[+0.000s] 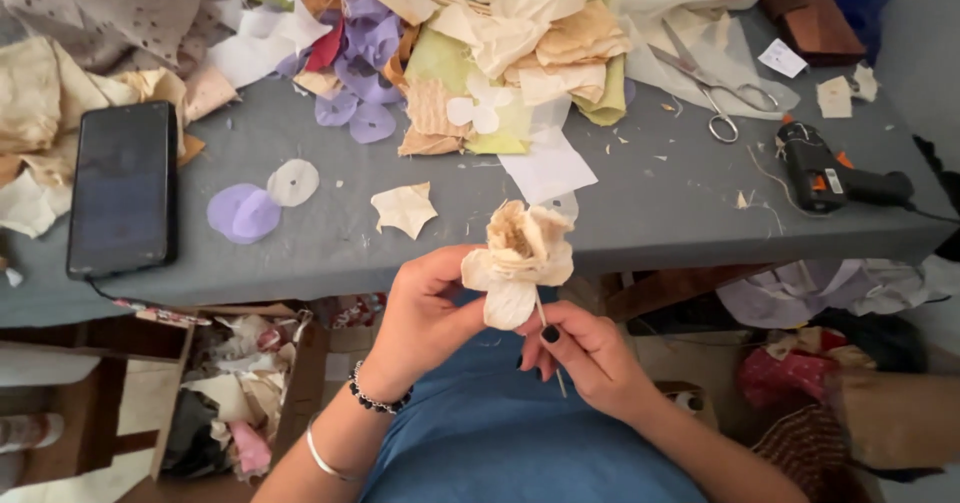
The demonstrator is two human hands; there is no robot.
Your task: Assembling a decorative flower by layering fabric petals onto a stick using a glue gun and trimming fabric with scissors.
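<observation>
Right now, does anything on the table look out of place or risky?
Yes. The black glue gun lies on its side near the right edge of the grey table, not propped upright. Fabric scraps are heaped loosely at the back. The cream fabric flower, held by both hands, looks intact.

I see open table [640, 198] between the cream petal [405, 208] and glue gun [830, 175]; fabric scraps [450, 53] crowd the back.

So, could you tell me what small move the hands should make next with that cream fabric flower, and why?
Probably reach for the loose cream petal on the table. The left hand pinches the flower at its base, the right hand holds its thin stem, and the bloom looks uneven.
</observation>
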